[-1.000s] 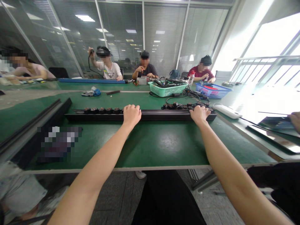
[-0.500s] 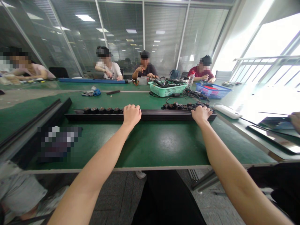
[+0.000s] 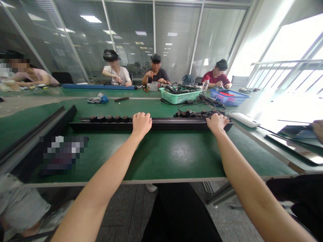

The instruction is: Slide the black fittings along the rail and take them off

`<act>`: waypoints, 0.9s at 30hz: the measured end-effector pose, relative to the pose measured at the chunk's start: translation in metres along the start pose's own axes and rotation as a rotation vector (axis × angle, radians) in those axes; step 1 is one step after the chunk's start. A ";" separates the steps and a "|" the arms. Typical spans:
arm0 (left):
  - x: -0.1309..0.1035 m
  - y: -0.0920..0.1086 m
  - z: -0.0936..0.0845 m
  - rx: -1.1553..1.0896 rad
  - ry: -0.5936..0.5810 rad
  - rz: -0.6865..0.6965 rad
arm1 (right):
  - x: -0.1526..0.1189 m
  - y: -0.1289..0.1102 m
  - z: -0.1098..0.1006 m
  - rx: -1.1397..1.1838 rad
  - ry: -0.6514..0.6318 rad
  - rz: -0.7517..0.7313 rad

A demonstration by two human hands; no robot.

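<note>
A long black metal channel (image 3: 176,125) lies crosswise on the green table in front of me. My left hand (image 3: 142,123) is closed over its top edge near the middle. Toward the right end, my right hand (image 3: 217,123) grips the same channel with curled fingers. The fingertips of both hands are partly hidden behind it. A row of several small black socket modules (image 3: 109,119) shows along the far side, left of my left hand. More dark modules with wires (image 3: 189,113) are heaped behind the channel, near my right hand.
Black rails (image 3: 54,134) lie at the left beside a pixelated dark packet (image 3: 63,156). A green basket (image 3: 180,97) of cables and a blue basket (image 3: 229,98) stand farther back. A white power strip (image 3: 245,119) lies to the right. Several people sit across the table.
My hands and the black channel stay practically still. Across the table, the person in red has lowered their hands slightly toward the blue basket.
</note>
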State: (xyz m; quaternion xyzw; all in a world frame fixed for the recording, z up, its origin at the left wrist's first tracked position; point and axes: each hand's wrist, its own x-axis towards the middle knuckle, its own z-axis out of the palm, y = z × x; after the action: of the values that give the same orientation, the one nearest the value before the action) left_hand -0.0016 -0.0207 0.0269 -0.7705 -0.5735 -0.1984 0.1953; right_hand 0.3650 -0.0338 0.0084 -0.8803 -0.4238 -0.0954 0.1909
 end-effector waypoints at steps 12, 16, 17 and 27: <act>0.000 0.000 0.000 0.010 -0.003 -0.002 | 0.001 0.002 0.000 0.009 -0.001 0.019; 0.000 0.000 0.000 0.002 0.000 0.001 | 0.001 0.002 -0.002 0.010 -0.008 0.032; 0.000 0.000 0.000 0.006 0.001 0.003 | 0.000 0.002 -0.002 0.010 -0.008 0.034; 0.000 0.000 0.000 0.030 0.003 0.003 | 0.000 0.002 -0.004 0.011 -0.027 0.050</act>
State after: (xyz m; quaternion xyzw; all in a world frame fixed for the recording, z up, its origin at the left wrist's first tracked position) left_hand -0.0017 -0.0203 0.0268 -0.7679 -0.5751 -0.1905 0.2080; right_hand 0.3667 -0.0366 0.0115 -0.8908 -0.4047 -0.0762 0.1923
